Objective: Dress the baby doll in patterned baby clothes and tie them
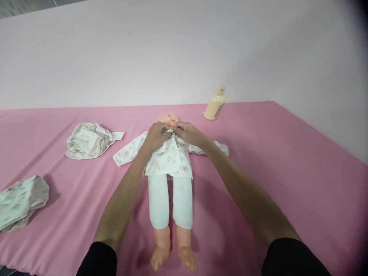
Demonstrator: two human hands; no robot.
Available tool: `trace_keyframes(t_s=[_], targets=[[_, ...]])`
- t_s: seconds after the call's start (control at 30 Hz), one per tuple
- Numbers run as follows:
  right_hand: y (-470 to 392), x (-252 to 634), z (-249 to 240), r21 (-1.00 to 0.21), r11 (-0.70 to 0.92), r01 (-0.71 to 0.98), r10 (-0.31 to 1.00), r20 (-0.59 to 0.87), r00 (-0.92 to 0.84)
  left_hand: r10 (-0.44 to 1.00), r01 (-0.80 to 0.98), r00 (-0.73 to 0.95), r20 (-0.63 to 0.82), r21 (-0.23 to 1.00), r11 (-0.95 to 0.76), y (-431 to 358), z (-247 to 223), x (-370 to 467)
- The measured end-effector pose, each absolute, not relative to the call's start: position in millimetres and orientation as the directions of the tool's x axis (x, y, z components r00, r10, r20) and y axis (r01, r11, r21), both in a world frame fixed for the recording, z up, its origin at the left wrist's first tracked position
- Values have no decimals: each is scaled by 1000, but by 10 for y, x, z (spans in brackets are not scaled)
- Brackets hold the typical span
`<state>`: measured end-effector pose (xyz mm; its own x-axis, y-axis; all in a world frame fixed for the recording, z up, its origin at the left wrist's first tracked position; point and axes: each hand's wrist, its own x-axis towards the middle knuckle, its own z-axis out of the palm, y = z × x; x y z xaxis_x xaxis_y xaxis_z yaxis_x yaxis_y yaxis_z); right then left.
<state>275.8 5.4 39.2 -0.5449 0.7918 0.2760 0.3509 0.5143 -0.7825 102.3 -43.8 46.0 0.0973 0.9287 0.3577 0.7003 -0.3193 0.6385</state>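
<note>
A baby doll (162, 249) lies on its back, head toward the wall and bare feet toward me. It wears a white printed baby shirt (161, 161) with long sleeves spread to both sides, and white leggings (159, 201). At the shirt's neckline, just below the doll's chin, my left hand (157, 134) pinches the cloth. Close beside it, my right hand (188, 133) grips the other side of the collar, fingertips nearly meeting the left ones. The exact bit of cloth or fastening between the fingers is too small to make out.
The doll rests on a pink sheet (258, 161) that ends at a pale wall (172, 53). A cream pump bottle (215, 106) stands at the back right. Crumpled printed clothing (89, 141) lies to the left, and a folded printed cloth (23, 201) lies nearer the left edge.
</note>
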Motion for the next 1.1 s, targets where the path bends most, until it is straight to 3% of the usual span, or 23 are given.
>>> trace_keyframes(t_s=[0.37,0.63,0.87,1.1], targets=[[38,2723,408,-890,325,320,881,162,-444,918,702,105,383,625,-341,-426,425,1022],[104,2707,365,-844,415,339,868,255,-427,928,697,107,358,638,-327,-444,454,1015],[140,2788,310,-960,240,146,853,137,-504,923,681,130,363,643,-349,-449,460,1020],[105,2702,333,-940,265,213,926,187,-329,933,689,124,337,647,-325,-441,462,1036]])
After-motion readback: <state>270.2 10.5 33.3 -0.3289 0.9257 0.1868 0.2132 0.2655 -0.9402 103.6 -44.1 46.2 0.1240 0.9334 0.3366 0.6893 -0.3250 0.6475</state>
